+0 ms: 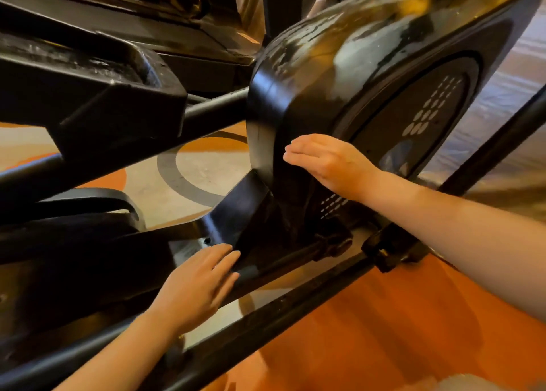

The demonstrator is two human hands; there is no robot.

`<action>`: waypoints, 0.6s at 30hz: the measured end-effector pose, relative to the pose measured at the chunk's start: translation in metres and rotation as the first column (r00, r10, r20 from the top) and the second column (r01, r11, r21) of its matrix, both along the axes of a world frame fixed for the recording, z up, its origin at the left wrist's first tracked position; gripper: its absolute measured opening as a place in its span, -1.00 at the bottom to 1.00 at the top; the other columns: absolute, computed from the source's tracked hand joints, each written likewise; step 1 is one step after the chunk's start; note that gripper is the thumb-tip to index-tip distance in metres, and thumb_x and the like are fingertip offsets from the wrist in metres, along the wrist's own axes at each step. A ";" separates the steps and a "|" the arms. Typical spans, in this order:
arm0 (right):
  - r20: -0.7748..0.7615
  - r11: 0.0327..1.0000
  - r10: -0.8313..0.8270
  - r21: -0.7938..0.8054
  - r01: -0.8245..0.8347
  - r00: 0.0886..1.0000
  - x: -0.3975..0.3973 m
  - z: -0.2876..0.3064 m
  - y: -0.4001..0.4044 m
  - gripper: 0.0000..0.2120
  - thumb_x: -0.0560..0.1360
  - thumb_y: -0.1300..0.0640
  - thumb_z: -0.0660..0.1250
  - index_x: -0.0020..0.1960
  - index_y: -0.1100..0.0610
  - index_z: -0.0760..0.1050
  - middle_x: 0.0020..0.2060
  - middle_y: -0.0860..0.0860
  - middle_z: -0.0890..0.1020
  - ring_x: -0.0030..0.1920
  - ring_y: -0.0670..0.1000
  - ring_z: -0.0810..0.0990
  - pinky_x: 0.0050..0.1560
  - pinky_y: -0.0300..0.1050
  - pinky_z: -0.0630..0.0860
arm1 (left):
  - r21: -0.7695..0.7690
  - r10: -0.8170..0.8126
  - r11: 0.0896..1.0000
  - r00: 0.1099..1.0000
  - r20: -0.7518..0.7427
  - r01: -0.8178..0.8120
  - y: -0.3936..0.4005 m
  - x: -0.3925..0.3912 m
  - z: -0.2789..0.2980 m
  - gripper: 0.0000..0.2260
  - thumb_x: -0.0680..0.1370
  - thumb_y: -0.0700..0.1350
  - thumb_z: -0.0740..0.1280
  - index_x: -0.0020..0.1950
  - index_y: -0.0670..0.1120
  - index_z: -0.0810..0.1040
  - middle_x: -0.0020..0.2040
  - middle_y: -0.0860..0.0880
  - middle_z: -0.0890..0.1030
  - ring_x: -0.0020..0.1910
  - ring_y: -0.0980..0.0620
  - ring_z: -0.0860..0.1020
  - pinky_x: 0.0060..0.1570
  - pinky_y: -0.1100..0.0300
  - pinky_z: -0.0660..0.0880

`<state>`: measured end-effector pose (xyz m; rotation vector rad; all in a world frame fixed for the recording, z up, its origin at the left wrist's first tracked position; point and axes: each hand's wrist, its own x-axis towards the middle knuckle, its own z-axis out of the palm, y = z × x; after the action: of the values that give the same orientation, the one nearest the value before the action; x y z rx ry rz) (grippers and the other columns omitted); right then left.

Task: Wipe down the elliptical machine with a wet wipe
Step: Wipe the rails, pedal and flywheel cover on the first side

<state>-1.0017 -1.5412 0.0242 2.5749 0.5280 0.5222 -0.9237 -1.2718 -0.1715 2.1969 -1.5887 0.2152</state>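
Fingers straight and close together, the right hand lies flat against the rear edge of the elliptical machine's black flywheel housing, near the frame's centre; whether a wipe sits under the palm cannot be told, since no wipe shows. The housing fills the 1 o'clock region, its upper surface streaked with wet, glossy patches, and a round side panel with pale oval dots faces 3 o'clock. At 6 o'clock the left hand rests with fingers extended and slightly spread on the dark frame bracket below the housing, holding nothing. A black pedal arm crosses from 9 o'clock, and a base rail runs diagonally beneath both forearms. Orange patterned floor shows at 5 o'clock.
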 end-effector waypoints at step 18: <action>-0.139 0.929 -0.199 0.288 0.232 0.970 -0.209 -0.087 -0.076 -0.82 0.48 0.32 0.32 0.02 0.19 0.63 -0.08 0.08 0.65 -0.06 0.11 0.62 -0.06 -0.07 0.57 | -0.007 -0.329 0.941 0.918 0.220 0.339 -0.128 -0.087 0.042 -0.50 0.68 0.14 -0.04 0.22 -0.11 0.59 0.11 -0.05 0.65 0.04 -0.01 0.64 0.04 0.15 0.58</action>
<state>-1.2106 -1.6169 -0.0626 2.9205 0.2035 0.4155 -1.0109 -1.3993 -0.1292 1.8784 -2.0271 0.3931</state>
